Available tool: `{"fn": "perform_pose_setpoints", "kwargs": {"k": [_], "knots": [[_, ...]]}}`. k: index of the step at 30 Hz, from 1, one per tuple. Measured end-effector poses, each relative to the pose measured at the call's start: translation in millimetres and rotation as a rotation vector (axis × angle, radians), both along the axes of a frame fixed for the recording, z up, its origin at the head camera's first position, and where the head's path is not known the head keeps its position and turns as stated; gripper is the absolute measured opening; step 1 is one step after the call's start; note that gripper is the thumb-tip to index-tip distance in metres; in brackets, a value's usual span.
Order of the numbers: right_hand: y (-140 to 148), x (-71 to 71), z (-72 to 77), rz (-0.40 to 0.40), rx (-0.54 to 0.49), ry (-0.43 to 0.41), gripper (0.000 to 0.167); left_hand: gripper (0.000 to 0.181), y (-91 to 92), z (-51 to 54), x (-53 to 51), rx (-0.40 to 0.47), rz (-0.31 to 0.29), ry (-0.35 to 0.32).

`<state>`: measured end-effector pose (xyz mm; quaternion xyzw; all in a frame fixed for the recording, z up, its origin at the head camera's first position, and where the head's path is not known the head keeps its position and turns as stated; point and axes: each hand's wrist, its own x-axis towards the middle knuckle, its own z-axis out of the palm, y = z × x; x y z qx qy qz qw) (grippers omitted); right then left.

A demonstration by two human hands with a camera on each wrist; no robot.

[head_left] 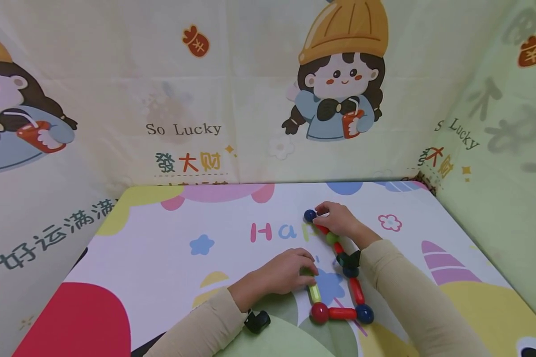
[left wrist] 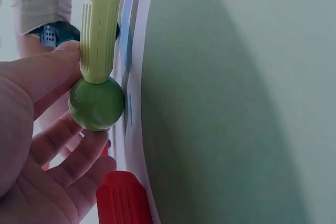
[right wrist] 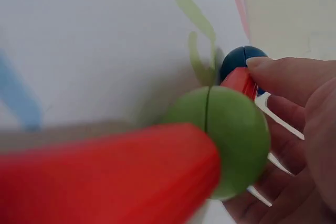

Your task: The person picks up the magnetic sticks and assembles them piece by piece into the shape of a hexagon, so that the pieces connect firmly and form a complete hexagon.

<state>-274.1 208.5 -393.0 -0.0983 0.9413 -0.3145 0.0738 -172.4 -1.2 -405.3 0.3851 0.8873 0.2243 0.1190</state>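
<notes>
A chain of coloured balls and rods lies on the table. My left hand is at its near left end, with the thumb on a yellow-green rod and fingertips at a green ball. That rod joins a red ball. A red rod shows below the green ball; its far end is cut off. At the chain's far end, my right hand pinches a red rod beside a blue ball. Another green ball adjoins that rod. The right fingertips are partly hidden.
Between the hands' ends, the chain runs through a near red rod, a corner blue ball and another red rod. A printed cloth covers the table. Patterned curtains stand behind and beside it.
</notes>
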Motion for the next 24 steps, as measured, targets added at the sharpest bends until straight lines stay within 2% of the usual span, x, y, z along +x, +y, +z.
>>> {"fn": "perform_pose_setpoints", "kwargs": {"k": [6,14,21,24], "knots": [[8,13.7,-1.8,0.013,-0.026,-0.047,0.035,0.021,-0.1,-0.6,0.4,-0.012,0.003,0.007],[17,31.0,1.9,0.089,0.003,-0.019,0.028,0.020,-1.7,-1.7,0.2,-0.014,0.006,0.024],[33,46.7,1.3,0.107,0.064,-0.059,0.030,0.021,-0.9,-4.2,0.5,-0.003,-0.008,0.025],[39,52.8,-0.7,0.113,0.061,-0.049,0.030,0.020,-1.7,-3.9,0.8,0.004,-0.011,0.032]]}}
